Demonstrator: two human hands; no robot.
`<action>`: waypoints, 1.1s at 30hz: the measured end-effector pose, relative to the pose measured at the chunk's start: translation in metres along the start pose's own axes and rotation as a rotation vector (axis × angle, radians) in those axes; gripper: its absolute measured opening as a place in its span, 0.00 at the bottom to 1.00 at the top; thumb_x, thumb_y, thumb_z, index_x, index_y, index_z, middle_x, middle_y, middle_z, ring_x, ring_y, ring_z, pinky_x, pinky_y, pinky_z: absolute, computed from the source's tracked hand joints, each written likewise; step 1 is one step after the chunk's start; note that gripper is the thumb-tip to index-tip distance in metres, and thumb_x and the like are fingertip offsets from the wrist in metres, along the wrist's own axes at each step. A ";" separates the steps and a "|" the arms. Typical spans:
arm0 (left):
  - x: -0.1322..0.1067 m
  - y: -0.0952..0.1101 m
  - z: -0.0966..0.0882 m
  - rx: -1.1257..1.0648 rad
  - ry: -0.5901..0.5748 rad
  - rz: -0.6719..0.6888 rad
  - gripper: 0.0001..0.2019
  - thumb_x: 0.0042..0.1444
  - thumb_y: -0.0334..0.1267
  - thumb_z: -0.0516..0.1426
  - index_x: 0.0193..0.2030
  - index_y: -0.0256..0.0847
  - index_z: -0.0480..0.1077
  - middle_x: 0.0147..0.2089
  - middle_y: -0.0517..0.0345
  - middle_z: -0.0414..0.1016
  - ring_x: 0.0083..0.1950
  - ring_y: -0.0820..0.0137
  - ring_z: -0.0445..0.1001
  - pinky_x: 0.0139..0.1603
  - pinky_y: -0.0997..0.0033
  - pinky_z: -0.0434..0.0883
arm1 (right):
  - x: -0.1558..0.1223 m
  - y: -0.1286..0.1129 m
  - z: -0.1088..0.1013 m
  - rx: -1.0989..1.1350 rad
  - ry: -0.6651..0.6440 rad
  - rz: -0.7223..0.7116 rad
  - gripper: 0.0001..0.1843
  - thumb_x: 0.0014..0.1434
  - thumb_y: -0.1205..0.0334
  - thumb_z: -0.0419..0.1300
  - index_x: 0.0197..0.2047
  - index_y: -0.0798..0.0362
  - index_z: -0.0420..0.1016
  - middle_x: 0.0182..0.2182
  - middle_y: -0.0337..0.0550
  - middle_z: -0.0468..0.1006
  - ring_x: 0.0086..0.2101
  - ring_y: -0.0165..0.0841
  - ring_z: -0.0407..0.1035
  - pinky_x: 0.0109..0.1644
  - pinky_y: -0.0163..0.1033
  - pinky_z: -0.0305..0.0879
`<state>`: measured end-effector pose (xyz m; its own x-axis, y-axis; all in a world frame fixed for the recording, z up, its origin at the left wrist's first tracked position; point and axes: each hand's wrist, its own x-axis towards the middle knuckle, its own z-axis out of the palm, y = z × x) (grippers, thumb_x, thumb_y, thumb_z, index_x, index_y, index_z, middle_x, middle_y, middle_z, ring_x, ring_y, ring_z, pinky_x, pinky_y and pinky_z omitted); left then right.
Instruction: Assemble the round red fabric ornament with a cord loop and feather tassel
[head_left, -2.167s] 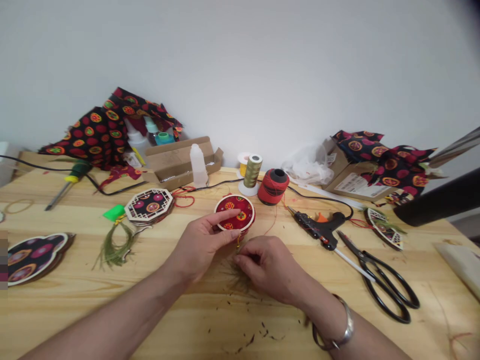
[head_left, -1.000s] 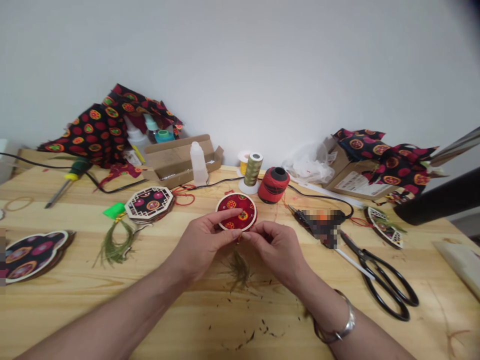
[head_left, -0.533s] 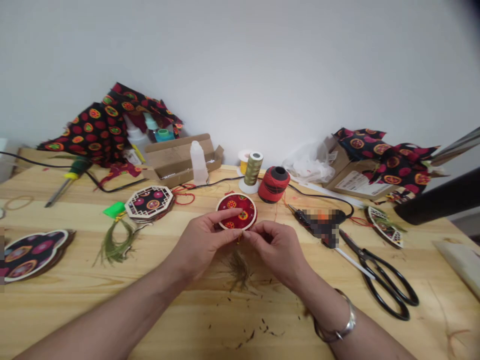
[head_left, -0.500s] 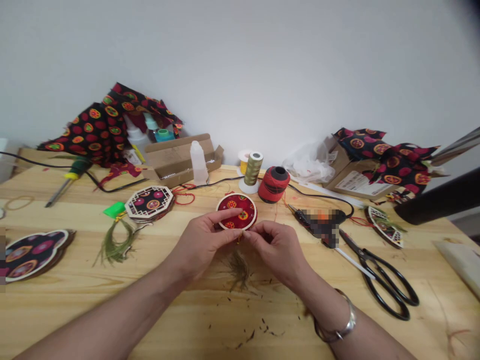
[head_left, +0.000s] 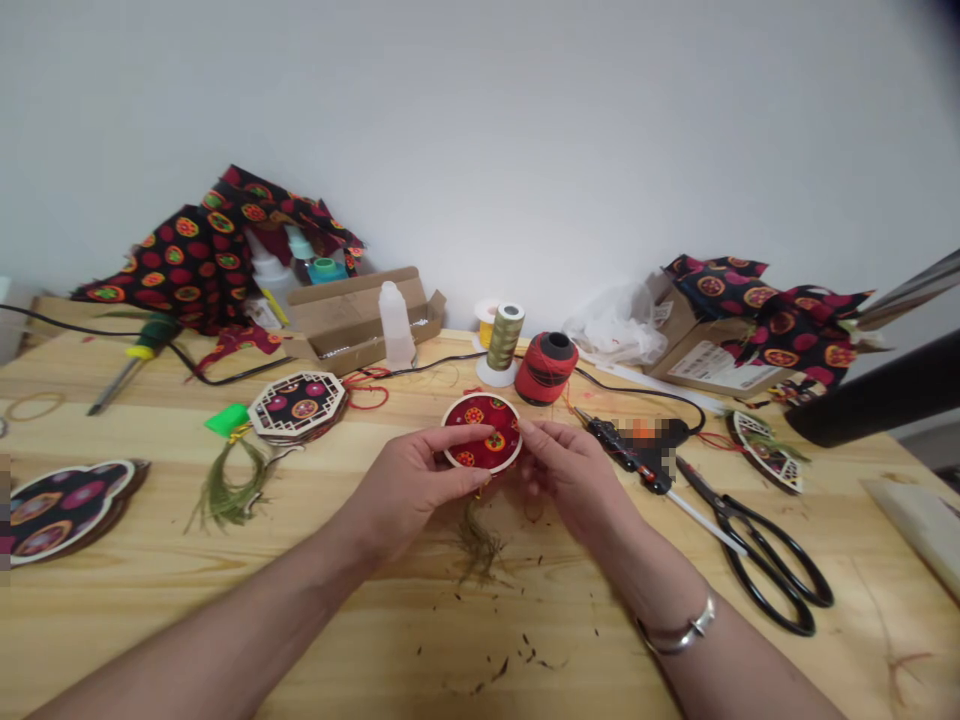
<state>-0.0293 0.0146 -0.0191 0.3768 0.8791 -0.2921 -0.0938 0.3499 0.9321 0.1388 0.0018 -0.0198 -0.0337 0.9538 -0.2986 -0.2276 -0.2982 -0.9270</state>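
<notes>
A round pendant [head_left: 474, 413] with red patterned fabric inside a pale wooden ring is held above the table between my two hands. My left hand [head_left: 412, 480] pinches it from the left, index finger lying across its face and thumb along the lower rim. On the right edge, the thumb and fingers of my right hand [head_left: 566, 465] close on the rim; some of those fingertips are hidden behind it. An olive-green tassel [head_left: 480, 540] hangs from the pendant's lower edge.
Behind stand a red thread spool [head_left: 547, 368], an olive thread cone [head_left: 505, 338] and a white bottle [head_left: 397, 327]. To the right lie a glue gun [head_left: 630, 455] and black scissors [head_left: 765, 560]. An octagonal pendant [head_left: 296, 407] and a screwdriver [head_left: 135, 360] lie left.
My right hand has shifted from the pendant's bottom edge, by the tassel's top, up to its right rim. The pendant has moved slightly right; my left hand keeps its hold.
</notes>
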 end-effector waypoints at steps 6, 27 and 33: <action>0.000 -0.003 -0.001 0.036 -0.083 0.012 0.19 0.44 0.33 0.65 0.47 0.46 0.75 0.38 0.61 0.80 0.43 0.68 0.75 0.48 0.68 0.68 | 0.001 0.001 -0.003 -0.035 -0.026 0.016 0.13 0.50 0.55 0.64 0.26 0.57 0.73 0.14 0.33 0.66 0.13 0.20 0.54 0.13 0.26 0.48; -0.001 0.004 0.003 -0.057 -0.164 0.152 0.35 0.50 0.29 0.61 0.64 0.48 0.55 0.59 0.54 0.69 0.57 0.64 0.68 0.55 0.67 0.66 | -0.004 -0.010 -0.002 -0.078 0.054 0.005 0.12 0.46 0.56 0.65 0.23 0.56 0.70 0.11 0.30 0.64 0.11 0.21 0.54 0.13 0.29 0.50; -0.004 0.005 0.003 -0.122 -0.150 0.084 0.39 0.55 0.36 0.57 0.67 0.57 0.39 0.48 0.55 0.77 0.43 0.64 0.77 0.43 0.62 0.73 | -0.002 -0.011 -0.004 -0.029 0.052 -0.027 0.12 0.45 0.57 0.65 0.22 0.56 0.69 0.12 0.31 0.64 0.13 0.21 0.53 0.14 0.28 0.48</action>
<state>-0.0281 0.0116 -0.0123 0.4951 0.8518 -0.1710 -0.2376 0.3221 0.9164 0.1454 0.0031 -0.0096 0.0231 0.9585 -0.2843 -0.1994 -0.2742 -0.9408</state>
